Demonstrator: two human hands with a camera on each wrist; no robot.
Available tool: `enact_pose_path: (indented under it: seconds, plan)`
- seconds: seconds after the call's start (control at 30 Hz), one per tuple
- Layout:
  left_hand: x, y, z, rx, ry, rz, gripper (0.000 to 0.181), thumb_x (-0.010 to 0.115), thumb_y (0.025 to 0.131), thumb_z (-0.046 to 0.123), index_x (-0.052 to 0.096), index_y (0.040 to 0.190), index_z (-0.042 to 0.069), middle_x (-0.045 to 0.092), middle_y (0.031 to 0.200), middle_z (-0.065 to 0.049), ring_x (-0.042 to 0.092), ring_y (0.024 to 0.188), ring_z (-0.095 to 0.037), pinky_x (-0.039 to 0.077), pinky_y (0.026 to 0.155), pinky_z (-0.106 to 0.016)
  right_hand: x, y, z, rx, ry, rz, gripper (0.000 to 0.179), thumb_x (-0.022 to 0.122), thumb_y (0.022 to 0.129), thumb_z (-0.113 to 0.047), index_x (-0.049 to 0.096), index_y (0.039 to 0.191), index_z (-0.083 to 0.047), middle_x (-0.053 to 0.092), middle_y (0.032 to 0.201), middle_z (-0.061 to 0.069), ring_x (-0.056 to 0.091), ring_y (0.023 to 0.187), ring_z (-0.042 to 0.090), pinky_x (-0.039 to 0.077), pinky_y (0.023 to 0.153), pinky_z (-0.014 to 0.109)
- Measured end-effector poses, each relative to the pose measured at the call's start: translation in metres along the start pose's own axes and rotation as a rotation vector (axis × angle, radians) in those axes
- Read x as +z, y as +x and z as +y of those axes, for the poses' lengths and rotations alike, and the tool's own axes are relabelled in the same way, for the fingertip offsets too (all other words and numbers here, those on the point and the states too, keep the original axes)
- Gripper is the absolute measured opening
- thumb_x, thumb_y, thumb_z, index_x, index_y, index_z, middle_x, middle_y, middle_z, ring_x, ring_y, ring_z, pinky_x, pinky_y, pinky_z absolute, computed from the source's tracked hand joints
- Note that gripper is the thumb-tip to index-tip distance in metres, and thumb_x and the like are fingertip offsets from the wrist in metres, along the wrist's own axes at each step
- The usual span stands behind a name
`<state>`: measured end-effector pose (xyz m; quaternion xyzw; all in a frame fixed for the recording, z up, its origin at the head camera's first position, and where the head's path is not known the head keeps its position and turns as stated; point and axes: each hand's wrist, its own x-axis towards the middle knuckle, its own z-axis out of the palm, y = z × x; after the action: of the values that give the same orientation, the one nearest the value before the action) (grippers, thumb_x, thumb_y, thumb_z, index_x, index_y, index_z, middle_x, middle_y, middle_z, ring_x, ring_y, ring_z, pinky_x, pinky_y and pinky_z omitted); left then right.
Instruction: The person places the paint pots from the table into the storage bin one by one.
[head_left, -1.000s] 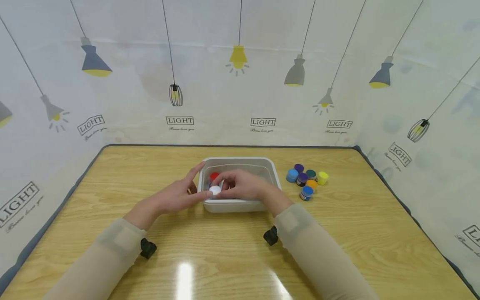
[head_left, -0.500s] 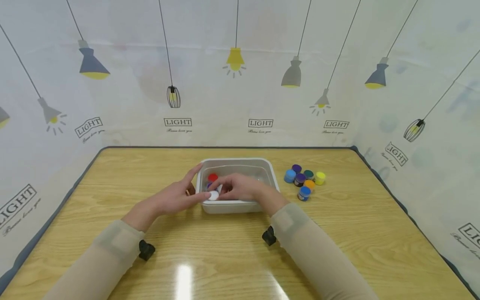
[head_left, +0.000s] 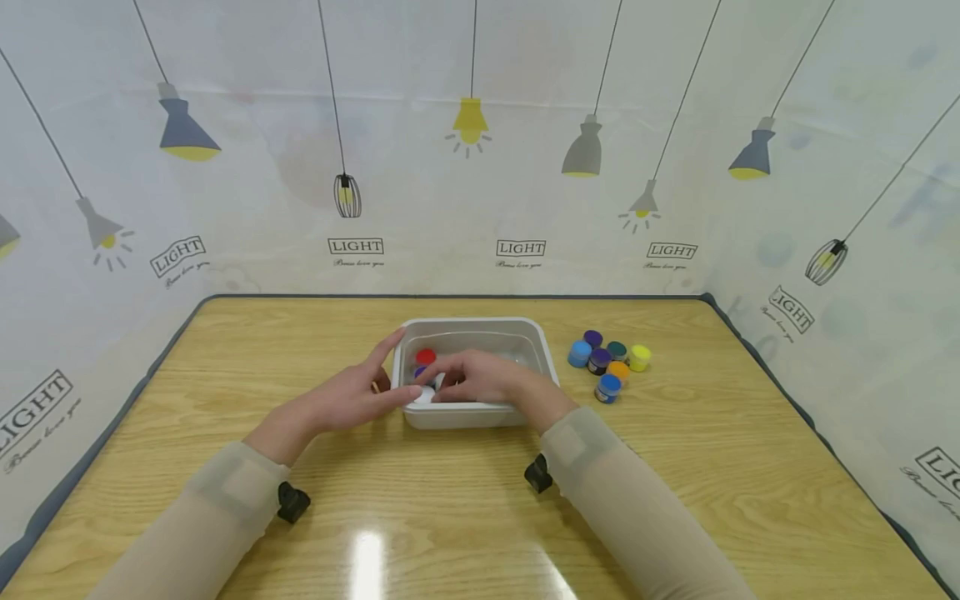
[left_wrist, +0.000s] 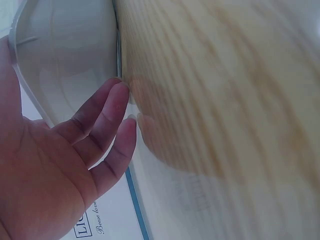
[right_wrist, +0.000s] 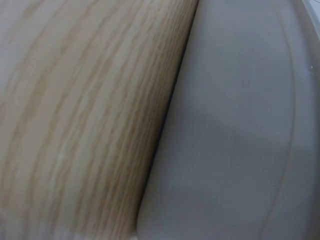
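A white plastic bin stands on the table. My left hand lies along its left end, index finger at the far rim and thumb over the near corner; in the left wrist view, the other fingers reach down its outer wall. My right hand is inside the bin and pinches a small white-lidded paint jar at the near left corner. Behind that jar sit a red-lidded paint jar and a purple one, partly hidden by my index finger. The right wrist view shows only table and bin wall.
Right of the bin, several paint jars stand in a loose group on the table, among them a light blue jar, an orange jar, a blue jar and a yellow jar. A printed backdrop rises behind the table.
My right hand has lowered the white-lidded jar and moved it slightly toward the bin's near left corner. More of the red and purple jars shows. My left hand keeps its place at the bin.
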<state>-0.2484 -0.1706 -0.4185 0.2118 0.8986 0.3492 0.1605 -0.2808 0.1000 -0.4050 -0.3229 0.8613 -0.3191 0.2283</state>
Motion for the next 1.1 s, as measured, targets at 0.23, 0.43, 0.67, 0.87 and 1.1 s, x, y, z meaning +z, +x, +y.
enact_pose_path:
  seconds: [0.23,0.43,0.67,0.87,1.1]
  plan:
    - [0.001,0.000,0.000,-0.018,-0.002,0.006,0.103,0.061,0.104,0.071,-0.006,0.176,0.042,0.071,0.114,-0.010,0.066,0.090,-0.023,0.055,0.077,-0.038,0.001,0.001,-0.001,0.005,0.009,-0.004,0.032,0.073,0.108,-0.025,0.075,0.139,-0.029,0.079,0.114,-0.006,0.069,0.103,0.013,0.055,0.098,0.032]
    - [0.001,0.000,0.000,-0.024,-0.004,0.003,0.103,0.061,0.104,0.071,-0.006,0.176,0.042,0.071,0.115,-0.010,0.066,0.090,-0.023,0.055,0.078,-0.038,0.001,0.000,-0.001,0.007,0.005,-0.003,0.031,0.073,0.108,-0.025,0.076,0.138,-0.029,0.078,0.111,-0.006,0.068,0.102,0.014,0.055,0.096,0.031]
    - [0.000,0.001,-0.001,-0.015,0.006,0.006,0.103,0.059,0.104,0.072,-0.006,0.176,0.040,0.072,0.116,-0.010,0.066,0.090,-0.022,0.055,0.077,-0.038,0.001,0.001,0.000,-0.018,0.008,0.031,0.030,0.074,0.107,-0.028,0.077,0.137,-0.029,0.076,0.102,-0.005,0.066,0.096,0.015,0.054,0.086,0.030]
    - [0.000,0.001,-0.003,-0.014,0.002,0.010,0.101,0.060,0.104,0.072,-0.004,0.176,0.043,0.072,0.117,-0.010,0.067,0.091,-0.022,0.055,0.078,-0.038,-0.001,0.001,0.000,-0.030,0.055,0.077,0.031,0.076,0.106,-0.031,0.077,0.137,-0.028,0.074,0.099,-0.003,0.064,0.083,0.014,0.055,0.076,0.030]
    - [0.001,0.003,-0.001,-0.015,0.018,0.015,0.103,0.061,0.102,0.073,-0.004,0.176,0.042,0.072,0.117,-0.011,0.067,0.090,-0.023,0.056,0.076,-0.038,-0.012,-0.007,-0.005,-0.034,0.095,0.142,0.032,0.074,0.107,-0.032,0.076,0.138,-0.024,0.076,0.107,0.007,0.063,0.078,0.017,0.059,0.075,0.040]
